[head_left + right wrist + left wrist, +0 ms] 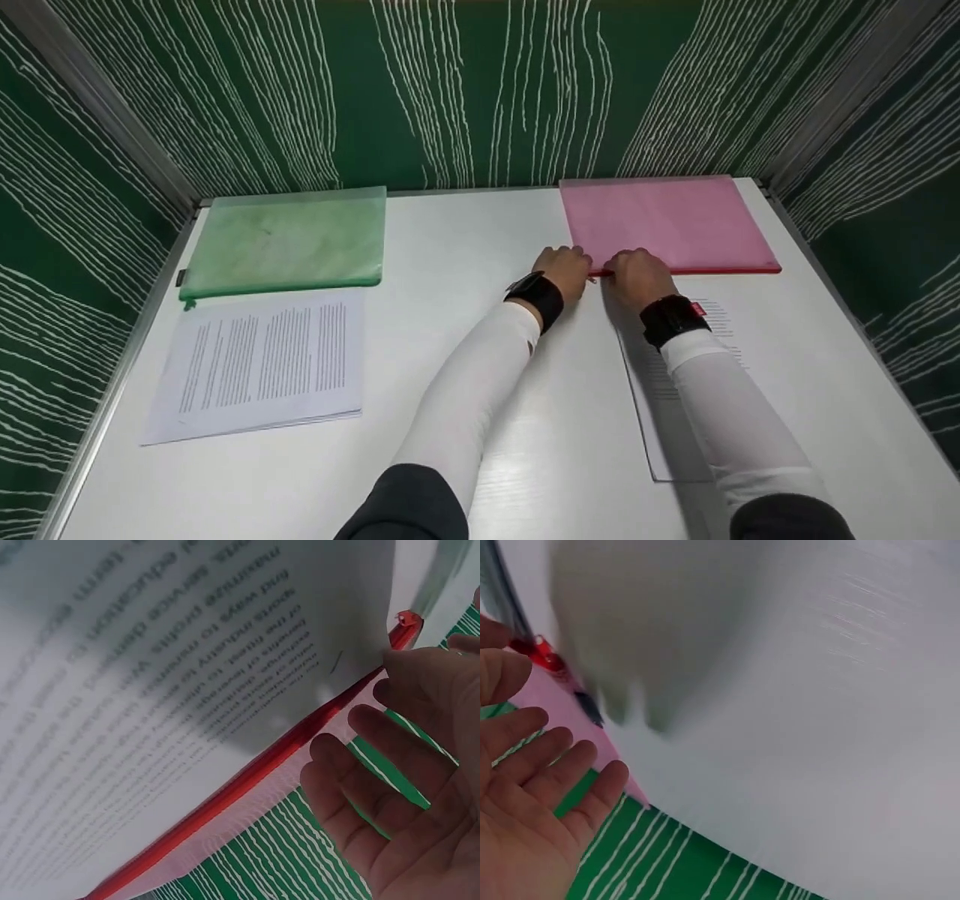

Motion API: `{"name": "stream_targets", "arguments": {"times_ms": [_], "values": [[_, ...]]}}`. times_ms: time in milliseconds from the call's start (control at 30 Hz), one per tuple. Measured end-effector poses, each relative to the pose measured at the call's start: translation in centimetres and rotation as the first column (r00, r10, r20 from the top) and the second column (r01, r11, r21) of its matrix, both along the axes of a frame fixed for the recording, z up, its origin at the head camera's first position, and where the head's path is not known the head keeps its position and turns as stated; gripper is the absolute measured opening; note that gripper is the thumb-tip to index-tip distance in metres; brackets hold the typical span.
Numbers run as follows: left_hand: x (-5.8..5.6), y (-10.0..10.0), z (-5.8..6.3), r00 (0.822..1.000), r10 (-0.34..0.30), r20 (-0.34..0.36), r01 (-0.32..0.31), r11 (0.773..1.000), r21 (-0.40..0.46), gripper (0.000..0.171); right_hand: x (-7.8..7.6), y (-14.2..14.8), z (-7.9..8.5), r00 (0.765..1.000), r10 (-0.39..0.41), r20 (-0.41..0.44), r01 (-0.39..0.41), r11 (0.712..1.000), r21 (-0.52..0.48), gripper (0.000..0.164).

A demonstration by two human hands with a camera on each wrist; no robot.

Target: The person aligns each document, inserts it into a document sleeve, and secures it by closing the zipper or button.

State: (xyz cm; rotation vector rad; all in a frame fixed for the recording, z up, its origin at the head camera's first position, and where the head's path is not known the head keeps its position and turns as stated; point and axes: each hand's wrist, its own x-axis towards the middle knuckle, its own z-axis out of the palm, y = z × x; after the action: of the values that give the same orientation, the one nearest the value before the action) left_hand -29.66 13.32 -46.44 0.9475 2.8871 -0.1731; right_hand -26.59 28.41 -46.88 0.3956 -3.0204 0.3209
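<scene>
A pink translucent zip folder lies at the back right, its red zipper edge facing me. At its near left corner my left hand pinches the edge between thumb and forefinger, other fingers spread in the left wrist view. Just to the right, my right hand pinches the red zipper edge, thumb on top. A small red zipper end shows between the hands. Under the right forearm lie printed sheets, partly hidden by the arm and its shadow.
A green zip folder lies at the back left, with a stack of printed sheets in front of it. Green panels with white lines enclose the white table at the back and both sides.
</scene>
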Motion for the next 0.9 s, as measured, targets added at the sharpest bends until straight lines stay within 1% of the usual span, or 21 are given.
{"name": "stream_targets", "arguments": {"times_ms": [100, 200, 300, 367, 500, 600, 733, 900], "values": [[-0.1, -0.3, -0.4, 1.000, 0.019, 0.009, -0.019, 1.000, -0.010, 0.031, -0.4, -0.4, -0.2, 1.000, 0.006, 0.000, -0.006, 1.000, 0.022, 0.019], [0.0, -0.5, -0.5, 0.999, 0.038, 0.027, -0.038, 0.999, -0.006, 0.035, -0.8, -0.5, -0.4, 0.999, 0.022, -0.029, -0.021, 0.999, 0.040, 0.022], [0.1, -0.6, -0.5, 0.997, 0.053, 0.061, -0.054, 0.998, 0.016, 0.038, -1.2, -0.4, -0.7, 0.997, 0.031, -0.066, -0.028, 0.998, 0.052, 0.023], [0.2, -0.7, -0.5, 0.995, 0.059, 0.082, -0.062, 0.997, 0.036, 0.039, -1.5, -0.4, -0.9, 0.997, 0.034, -0.075, -0.030, 0.998, 0.062, 0.023], [0.2, -0.7, -0.4, 0.993, 0.064, 0.102, -0.070, 0.996, 0.049, 0.038, -1.8, -0.3, -1.0, 0.997, 0.037, -0.071, -0.033, 0.998, 0.060, 0.022], [0.4, -0.9, -0.1, 0.993, 0.069, 0.099, -0.077, 0.994, 0.074, 0.033, -1.9, -0.2, -0.9, 0.995, 0.041, -0.096, -0.037, 0.999, 0.040, 0.019], [0.5, -1.4, 0.4, 0.997, 0.071, 0.037, -0.076, 0.984, 0.159, 0.027, -2.1, 0.0, -0.4, 0.985, 0.044, -0.166, -0.046, 0.999, -0.011, 0.017], [-0.1, -2.3, 0.9, 0.996, 0.040, -0.084, -0.018, 0.968, 0.250, 0.029, -1.8, -0.2, 0.7, 0.963, 0.046, -0.264, -0.081, 0.989, -0.122, 0.014]]}}
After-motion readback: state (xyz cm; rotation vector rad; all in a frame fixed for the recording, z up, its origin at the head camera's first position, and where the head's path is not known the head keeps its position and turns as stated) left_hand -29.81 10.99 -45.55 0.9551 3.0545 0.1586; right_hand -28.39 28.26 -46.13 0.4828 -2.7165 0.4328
